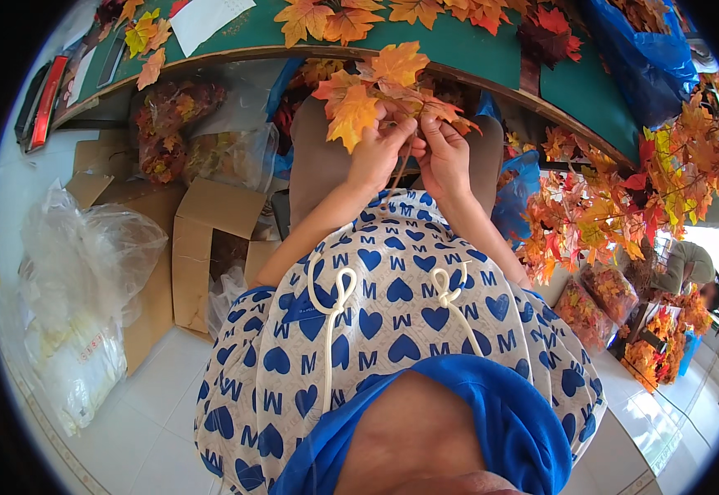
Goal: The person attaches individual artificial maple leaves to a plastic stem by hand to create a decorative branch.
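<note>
Above my lap I hold a spray of artificial maple leaves (353,115) in orange and yellow, close to the front edge of a green-topped table (252,35). My left hand (378,148) is closed, thumb and fingers pinching the spray where the leaves meet the stem. Right beside it, my right hand (445,157) pinches the same spray with thumb and forefinger. The thin brown stem (395,175) hangs down between the two hands. Their fingertips nearly touch and hide the exact joint.
Orange maple leaves (326,21) and a white sheet (204,23) lie on the table. Cardboard boxes (203,216) and a plastic bag (75,305) stand at the left. A blue bag (644,62) and hanging leaf branches (673,177) fill the right. Another person (685,266) is beyond.
</note>
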The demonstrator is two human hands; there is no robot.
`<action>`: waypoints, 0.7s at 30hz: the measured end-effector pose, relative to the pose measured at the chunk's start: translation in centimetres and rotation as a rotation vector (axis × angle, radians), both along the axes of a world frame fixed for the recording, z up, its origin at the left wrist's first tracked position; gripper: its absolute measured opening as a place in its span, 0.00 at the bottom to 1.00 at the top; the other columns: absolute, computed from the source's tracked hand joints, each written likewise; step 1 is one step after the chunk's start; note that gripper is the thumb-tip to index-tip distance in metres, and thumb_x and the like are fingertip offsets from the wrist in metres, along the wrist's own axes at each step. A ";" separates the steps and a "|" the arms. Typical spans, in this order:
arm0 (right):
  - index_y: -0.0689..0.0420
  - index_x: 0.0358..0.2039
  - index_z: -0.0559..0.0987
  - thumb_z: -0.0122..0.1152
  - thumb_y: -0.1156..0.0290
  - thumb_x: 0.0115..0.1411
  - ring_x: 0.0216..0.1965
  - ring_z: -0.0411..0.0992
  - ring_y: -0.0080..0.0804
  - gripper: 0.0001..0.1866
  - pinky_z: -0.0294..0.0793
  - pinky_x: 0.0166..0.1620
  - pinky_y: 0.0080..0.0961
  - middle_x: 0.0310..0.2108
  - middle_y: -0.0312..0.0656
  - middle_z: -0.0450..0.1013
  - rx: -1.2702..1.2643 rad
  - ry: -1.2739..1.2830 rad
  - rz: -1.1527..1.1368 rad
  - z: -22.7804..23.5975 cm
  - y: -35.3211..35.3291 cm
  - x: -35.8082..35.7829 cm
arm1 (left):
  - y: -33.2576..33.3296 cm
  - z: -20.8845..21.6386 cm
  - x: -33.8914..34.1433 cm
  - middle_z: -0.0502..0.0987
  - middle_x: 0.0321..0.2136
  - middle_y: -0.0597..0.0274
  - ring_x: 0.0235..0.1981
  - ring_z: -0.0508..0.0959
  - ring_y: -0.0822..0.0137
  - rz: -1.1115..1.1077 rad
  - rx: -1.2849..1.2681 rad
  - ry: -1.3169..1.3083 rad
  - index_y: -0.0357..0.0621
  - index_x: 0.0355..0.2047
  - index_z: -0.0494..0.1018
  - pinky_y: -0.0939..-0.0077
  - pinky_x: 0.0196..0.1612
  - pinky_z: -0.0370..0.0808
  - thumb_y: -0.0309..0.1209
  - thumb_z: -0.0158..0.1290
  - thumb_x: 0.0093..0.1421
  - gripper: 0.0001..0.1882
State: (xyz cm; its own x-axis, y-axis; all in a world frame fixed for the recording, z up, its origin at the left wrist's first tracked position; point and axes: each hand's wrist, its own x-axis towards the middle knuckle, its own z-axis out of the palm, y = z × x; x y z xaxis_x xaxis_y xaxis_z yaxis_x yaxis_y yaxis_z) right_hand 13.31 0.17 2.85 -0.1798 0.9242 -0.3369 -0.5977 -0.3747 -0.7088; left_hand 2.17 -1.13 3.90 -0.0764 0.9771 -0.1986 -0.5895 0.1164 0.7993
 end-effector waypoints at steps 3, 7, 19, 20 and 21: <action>0.60 0.32 0.74 0.51 0.67 0.63 0.23 0.66 0.19 0.09 0.69 0.28 0.15 0.24 0.34 0.69 0.026 0.020 0.020 0.1 0.0 -0.3 | 0.2 -0.6 -0.4 0.72 0.23 0.66 0.21 0.75 0.75 -0.004 0.019 -0.019 0.41 0.34 0.67 0.85 0.24 0.73 0.25 0.50 0.60 0.04; 0.61 0.29 0.73 0.50 0.68 0.63 0.21 0.65 0.19 0.10 0.68 0.26 0.16 0.22 0.34 0.68 0.089 -0.015 0.028 -0.3 0.1 -0.7 | 0.3 -1.7 -0.3 0.70 0.26 0.65 0.18 0.73 0.75 0.002 0.033 -0.023 0.42 0.36 0.65 0.86 0.19 0.68 0.27 0.49 0.61 0.05; 0.60 0.23 0.71 0.52 0.67 0.62 0.15 0.60 0.18 0.13 0.59 0.20 0.15 0.17 0.32 0.65 0.070 -0.097 -0.100 -1.2 -0.4 -2.6 | 0.9 -3.3 1.1 0.68 0.23 0.69 0.11 0.62 0.81 0.196 0.154 0.054 0.44 0.35 0.65 0.88 0.12 0.57 0.28 0.50 0.60 0.05; 0.60 0.23 0.71 0.52 0.67 0.63 0.14 0.60 0.18 0.13 0.59 0.19 0.15 0.16 0.32 0.65 0.050 -0.054 -0.136 -1.1 -0.4 -2.7 | 1.0 -3.3 1.3 0.68 0.21 0.70 0.10 0.60 0.82 0.210 0.143 0.010 0.45 0.34 0.66 0.89 0.11 0.56 0.27 0.50 0.60 0.04; 0.60 0.23 0.71 0.52 0.67 0.63 0.14 0.60 0.18 0.13 0.59 0.19 0.15 0.16 0.32 0.65 0.052 -0.055 -0.134 -1.0 -0.4 -2.7 | 1.1 -3.3 1.3 0.68 0.19 0.71 0.09 0.58 0.83 0.219 0.133 -0.042 0.46 0.33 0.67 0.89 0.11 0.54 0.27 0.49 0.61 0.02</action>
